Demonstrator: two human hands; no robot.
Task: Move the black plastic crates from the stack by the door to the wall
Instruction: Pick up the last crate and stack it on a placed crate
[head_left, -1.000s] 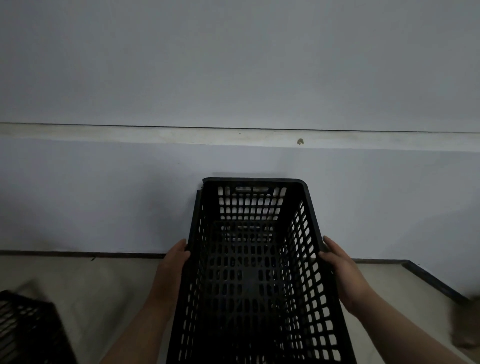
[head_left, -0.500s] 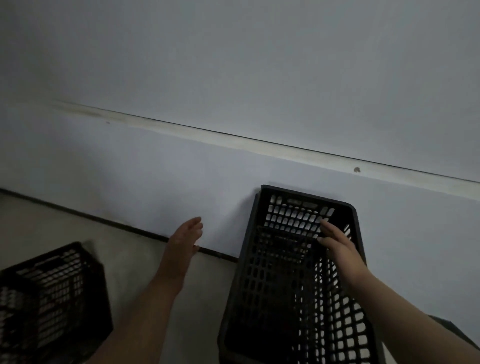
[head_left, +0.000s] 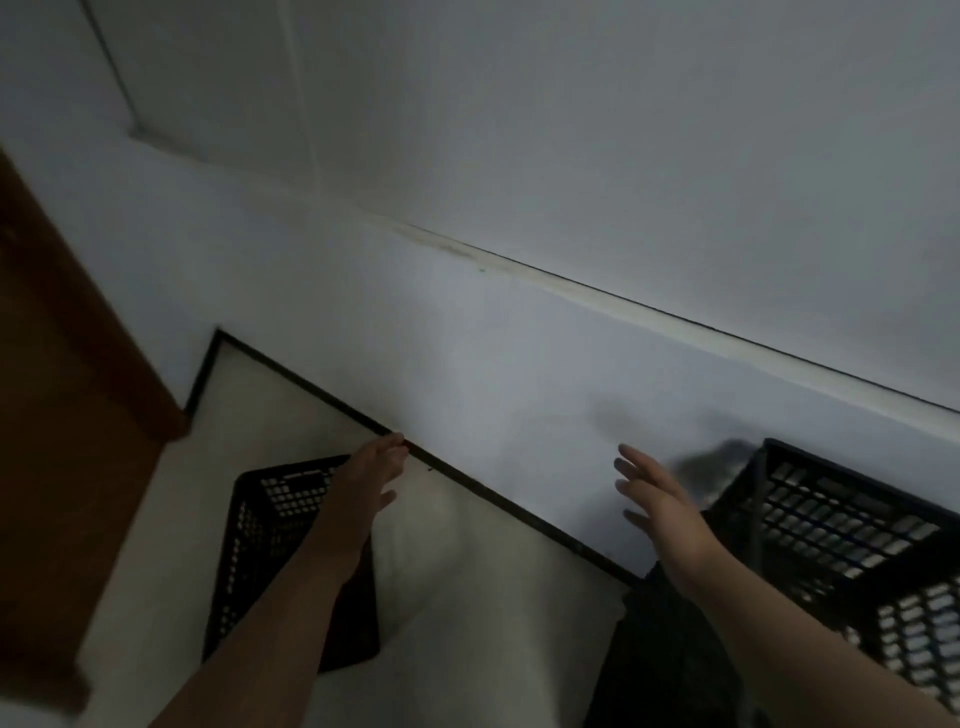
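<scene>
A black lattice crate stands against the pale wall at the right edge, cut off by the frame. A second black crate sits on the floor at lower left, near the brown door; my left forearm hides its right part. My left hand hovers above that crate's far corner, fingers stretched, holding nothing. In mid-air left of the wall crate, my right hand is empty with spread fingers and touches nothing.
The light floor runs between the two crates, edged by a dark skirting line along the wall. A white ledge crosses the wall higher up. The brown door fills the left edge.
Both hands have let go of the crate, which now stands by the wall. The view has swung left, bringing the door and the other crate into sight.
</scene>
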